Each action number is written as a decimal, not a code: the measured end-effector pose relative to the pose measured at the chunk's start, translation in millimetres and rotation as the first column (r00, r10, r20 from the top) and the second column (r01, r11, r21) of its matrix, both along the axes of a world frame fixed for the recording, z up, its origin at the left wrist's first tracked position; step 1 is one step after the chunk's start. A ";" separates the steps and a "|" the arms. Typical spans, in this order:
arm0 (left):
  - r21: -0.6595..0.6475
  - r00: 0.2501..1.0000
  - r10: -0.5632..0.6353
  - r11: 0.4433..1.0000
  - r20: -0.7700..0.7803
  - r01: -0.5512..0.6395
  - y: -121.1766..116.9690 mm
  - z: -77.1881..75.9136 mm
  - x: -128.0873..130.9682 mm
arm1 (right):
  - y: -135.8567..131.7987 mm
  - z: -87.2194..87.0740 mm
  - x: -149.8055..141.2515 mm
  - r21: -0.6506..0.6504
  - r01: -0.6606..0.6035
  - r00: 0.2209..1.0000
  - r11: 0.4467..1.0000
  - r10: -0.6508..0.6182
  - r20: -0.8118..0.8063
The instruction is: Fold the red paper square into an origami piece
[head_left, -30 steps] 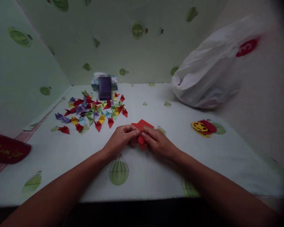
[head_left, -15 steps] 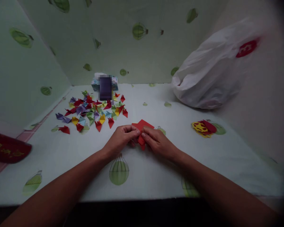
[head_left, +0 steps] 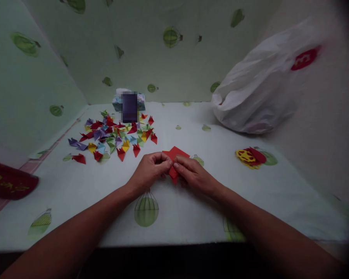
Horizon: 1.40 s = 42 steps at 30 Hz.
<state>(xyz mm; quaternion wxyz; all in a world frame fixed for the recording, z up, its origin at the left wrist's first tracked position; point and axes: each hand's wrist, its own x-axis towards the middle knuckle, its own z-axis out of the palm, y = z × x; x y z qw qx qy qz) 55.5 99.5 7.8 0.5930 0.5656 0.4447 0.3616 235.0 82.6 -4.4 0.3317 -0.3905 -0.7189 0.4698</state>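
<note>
1. Red paper piece point(head_left: 173, 171), low over the bench point(head_left: 192, 217), pinched right between both grips.
2. Left hand point(head_left: 149, 170) and right hand point(head_left: 193, 175) both closed on it, fingertips nearly touching.
3. Forearms angled inward, knuckles up.

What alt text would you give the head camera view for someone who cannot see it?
Two bare hands, left hand and right hand, pinch a red paper piece on a pale table cover printed with green balloons. A heap of small folded paper pieces lies far left; a white plastic bag sits far right.
</note>
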 end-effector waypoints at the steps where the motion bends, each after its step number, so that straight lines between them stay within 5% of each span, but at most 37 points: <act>1: 0.017 1.000 0.017 1.000 -0.008 -0.016 -0.5 0.6 0.3 | 0.0 -1.0 -0.2 -0.044 -0.004 0.999 0.999 0.003 -0.037; 4: 0.044 0.999 0.043 0.998 -0.015 -0.042 -1.3 1.0 0.7 | 0.7 -3.1 -0.7 -0.146 -0.017 0.992 0.989 -0.001 -0.126; 13: 0.023 0.999 -0.029 0.999 0.024 0.029 -0.4 -0.4 -0.7 | 3.3 -1.1 -0.5 -0.172 -0.030 0.992 0.985 0.008 -0.127; 19: 0.077 0.996 0.071 0.994 0.045 -0.075 -0.2 -0.9 -0.4 | 2.6 -3.6 -1.5 -0.255 -0.035 0.969 0.966 -0.029 -0.246; 25: 0.040 0.998 -0.009 0.999 0.061 0.006 2.4 -2.0 -2.2 | 3.3 -2.3 0.1 -0.262 -0.031 0.976 0.965 -0.027 -0.216; 42: 0.206 0.999 0.049 0.977 -0.005 -0.047 1.1 -3.7 -1.6 | 2.5 -12.1 -6.0 -0.353 -0.055 0.929 0.934 -0.082 -0.360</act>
